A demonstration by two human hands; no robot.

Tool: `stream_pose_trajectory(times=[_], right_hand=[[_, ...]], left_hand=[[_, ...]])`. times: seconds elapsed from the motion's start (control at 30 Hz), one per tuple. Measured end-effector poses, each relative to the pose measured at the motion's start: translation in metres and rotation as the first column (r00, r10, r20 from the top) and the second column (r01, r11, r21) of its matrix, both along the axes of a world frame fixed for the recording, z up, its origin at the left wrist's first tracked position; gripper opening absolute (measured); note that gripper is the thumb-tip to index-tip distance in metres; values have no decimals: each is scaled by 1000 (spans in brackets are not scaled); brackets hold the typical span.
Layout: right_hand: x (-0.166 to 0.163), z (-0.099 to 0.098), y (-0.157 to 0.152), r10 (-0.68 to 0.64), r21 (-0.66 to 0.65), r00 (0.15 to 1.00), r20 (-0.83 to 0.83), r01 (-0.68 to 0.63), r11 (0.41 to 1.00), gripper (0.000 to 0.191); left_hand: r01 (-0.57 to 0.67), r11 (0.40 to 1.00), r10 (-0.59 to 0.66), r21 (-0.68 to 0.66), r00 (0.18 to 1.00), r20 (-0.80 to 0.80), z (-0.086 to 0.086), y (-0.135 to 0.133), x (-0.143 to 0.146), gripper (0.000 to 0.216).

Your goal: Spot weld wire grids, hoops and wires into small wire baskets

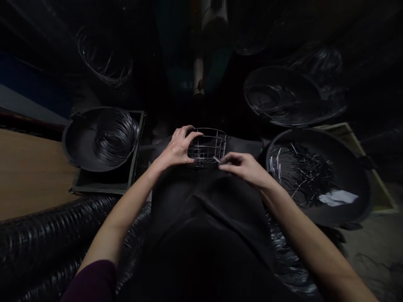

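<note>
A round wire basket (211, 147) of thin metal rods stands before my lap, over a dark apron (208, 209). My left hand (176, 149) grips its left side, thumb low and fingers over the upper rim. At the basket's lower right, my right hand (242, 167) is closed in a pinch. A small bright metal piece (216, 159) shows at those fingertips, against the basket's wires. Its exact shape is too small to make out.
To the left, a black tub (78, 138) holds wire rings (115, 136) above a green crate (100, 182). On the right, another black tub (355, 176) contains short metal rods (311, 172) and white paper (338, 197). Stacked wire rings (56, 235) lie at lower left.
</note>
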State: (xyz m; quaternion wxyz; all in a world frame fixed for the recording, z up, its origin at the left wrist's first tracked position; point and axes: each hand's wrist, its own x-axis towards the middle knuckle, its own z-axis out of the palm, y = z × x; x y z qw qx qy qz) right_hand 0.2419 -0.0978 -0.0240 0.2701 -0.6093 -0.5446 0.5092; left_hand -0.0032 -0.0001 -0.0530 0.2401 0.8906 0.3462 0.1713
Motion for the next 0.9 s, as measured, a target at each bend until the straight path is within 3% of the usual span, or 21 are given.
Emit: stream_pose_trajectory(times=[0.07, 0.13, 0.2, 0.3, 0.5, 0.63, 0.9], right_hand=[[-23, 7, 22, 105, 69, 989, 108, -113, 991, 33], [-33, 7, 33, 94, 230, 945, 314, -172, 958, 30], [-37, 3, 35, 79, 354, 861, 502, -288, 890, 35], [-37, -5, 34, 102, 421, 747, 657, -476, 772, 48], [-36, -9, 57, -9, 551, 654, 757, -631, 546, 38], [-37, -7, 75, -145, 573, 584, 799, -664, 480, 37], [-26, -6, 95, -226, 679, 650, 726, -625, 385, 26]], left_hand=[[18, 999, -18, 33, 1000, 0, 5, 0, 2, 81], [21, 998, -22, 52, 1000, 13, 10, 0, 2, 79], [4, 999, -6, 50, 999, 42, 13, 2, 0, 78], [-22, 999, 19, 36, 996, 87, 18, 5, -5, 78], [-49, 997, 41, 59, 990, 136, 29, 21, -11, 75], [-115, 990, 99, 85, 980, 174, 32, 33, -9, 73], [-126, 990, 106, 64, 960, 259, 26, 53, -1, 75]])
